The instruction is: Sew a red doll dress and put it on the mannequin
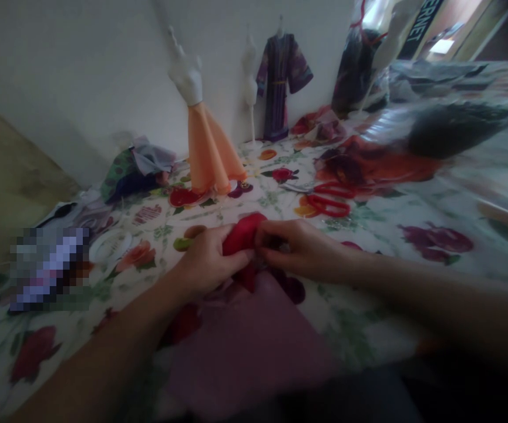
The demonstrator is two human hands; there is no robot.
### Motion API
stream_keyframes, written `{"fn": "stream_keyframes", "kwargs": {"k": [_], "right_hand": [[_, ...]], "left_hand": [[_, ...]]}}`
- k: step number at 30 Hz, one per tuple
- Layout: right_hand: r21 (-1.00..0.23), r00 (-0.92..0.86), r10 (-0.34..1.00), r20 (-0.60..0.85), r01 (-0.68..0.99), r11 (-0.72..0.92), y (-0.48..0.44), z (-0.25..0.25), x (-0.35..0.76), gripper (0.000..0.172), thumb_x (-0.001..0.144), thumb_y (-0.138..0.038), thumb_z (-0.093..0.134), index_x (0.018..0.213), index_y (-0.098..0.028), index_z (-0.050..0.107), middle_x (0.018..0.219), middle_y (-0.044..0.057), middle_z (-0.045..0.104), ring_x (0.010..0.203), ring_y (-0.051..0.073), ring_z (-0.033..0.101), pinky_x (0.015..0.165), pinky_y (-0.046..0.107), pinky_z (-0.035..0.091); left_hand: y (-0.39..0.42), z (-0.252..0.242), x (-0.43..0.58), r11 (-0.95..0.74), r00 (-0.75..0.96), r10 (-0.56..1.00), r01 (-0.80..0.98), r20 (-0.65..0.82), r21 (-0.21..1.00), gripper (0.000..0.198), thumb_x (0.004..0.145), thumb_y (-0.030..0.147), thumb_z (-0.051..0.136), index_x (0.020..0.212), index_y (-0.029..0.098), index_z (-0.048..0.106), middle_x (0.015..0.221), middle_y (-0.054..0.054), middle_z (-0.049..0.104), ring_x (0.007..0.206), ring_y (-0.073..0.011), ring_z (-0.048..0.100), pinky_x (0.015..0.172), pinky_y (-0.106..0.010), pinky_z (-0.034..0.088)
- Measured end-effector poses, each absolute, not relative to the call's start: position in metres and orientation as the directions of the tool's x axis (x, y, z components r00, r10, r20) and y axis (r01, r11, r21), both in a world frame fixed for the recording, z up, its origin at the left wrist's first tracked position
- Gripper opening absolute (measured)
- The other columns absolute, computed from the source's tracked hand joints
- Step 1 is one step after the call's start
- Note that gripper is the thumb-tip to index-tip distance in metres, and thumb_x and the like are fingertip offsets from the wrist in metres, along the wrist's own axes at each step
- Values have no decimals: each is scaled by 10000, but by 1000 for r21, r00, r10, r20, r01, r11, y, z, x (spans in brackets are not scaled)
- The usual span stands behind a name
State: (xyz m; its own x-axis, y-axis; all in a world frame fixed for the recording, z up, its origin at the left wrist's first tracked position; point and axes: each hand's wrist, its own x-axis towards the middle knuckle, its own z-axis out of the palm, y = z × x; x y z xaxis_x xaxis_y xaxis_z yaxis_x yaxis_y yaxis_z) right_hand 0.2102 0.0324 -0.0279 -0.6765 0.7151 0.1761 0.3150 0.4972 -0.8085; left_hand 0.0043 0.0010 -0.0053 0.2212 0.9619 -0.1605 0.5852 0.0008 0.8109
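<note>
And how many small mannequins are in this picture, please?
4: a mannequin in the orange skirt, a bare mannequin to its right, a mannequin mostly hidden inside the purple robe, a white mannequin further right. More may be hidden.

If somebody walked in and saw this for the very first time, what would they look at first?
Probably the bright orange skirt on the little white mannequin, standing near the wall at the back of the flowery table. Next might come the red cloth in the middle, held in the left hand, with the right hand's fingertips at its edge. Behind the right hand lie red-handled scissors.
</note>
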Motion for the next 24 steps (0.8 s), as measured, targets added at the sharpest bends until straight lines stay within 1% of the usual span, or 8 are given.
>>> {"fn": "stream_keyframes", "kwargs": {"k": [3, 6, 10, 14, 20, 24], "right_hand": [[-806, -681, 710, 177, 315, 502, 32, -28, 210, 39, 831, -140, 580, 825, -177, 592, 712, -25, 607, 622, 103, 525, 579, 230, 379], [-800, -685, 707, 175, 320, 508, 32, -28, 210, 44, 840, -135, 578, 826, -174, 594, 709, -24, 611, 616, 99, 523, 580, 226, 377], [-795, -695, 695, 186, 310, 522, 32, -28, 211, 50, 881, -169, 577, 841, -169, 608, 727, -5, 624, 629, 108, 532, 588, 236, 382], [-791, -708, 679, 196, 295, 536, 33, -29, 211, 51, 907, -189, 580, 873, -167, 612, 749, 1, 631, 645, 112, 538, 605, 238, 396], [-779, -714, 674, 189, 309, 545, 32, -27, 212, 42, 896, -151, 572, 882, -166, 608, 769, -1, 635, 658, 107, 551, 624, 237, 394], [-791, -699, 690, 188, 309, 529, 32, -27, 211, 37, 880, -139, 575, 880, -166, 602, 765, -3, 638, 651, 104, 553, 618, 235, 389]], "left_hand": [[2, -5, 5, -49, 221, 967, 653, -128, 756, 189, 786, 362, 678, 818, 178, 652, 686, -3, 642, 596, -139, 572, 517, -230, 421], [2, -5, 5, -48, 212, 969, 671, -129, 740, 165, 784, 347, 672, 786, 185, 641, 659, 12, 622, 574, -130, 553, 509, -229, 407], [1, -5, 4, -29, 226, 963, 634, -149, 772, 144, 803, 331, 648, 813, 188, 636, 579, 35, 581, 461, -104, 494, 431, -218, 350], [1, -5, 4, -25, 240, 958, 611, -155, 791, 155, 809, 331, 643, 837, 178, 638, 547, 41, 582, 414, -95, 473, 396, -208, 330], [1, -4, 4, -15, 227, 961, 618, -160, 786, 175, 803, 339, 658, 827, 167, 641, 567, 33, 579, 462, -99, 492, 415, -196, 344], [2, -6, 3, 5, 235, 955, 597, -182, 802, 196, 785, 332, 663, 876, 160, 646, 664, 11, 616, 535, -112, 519, 472, -211, 396]]}}
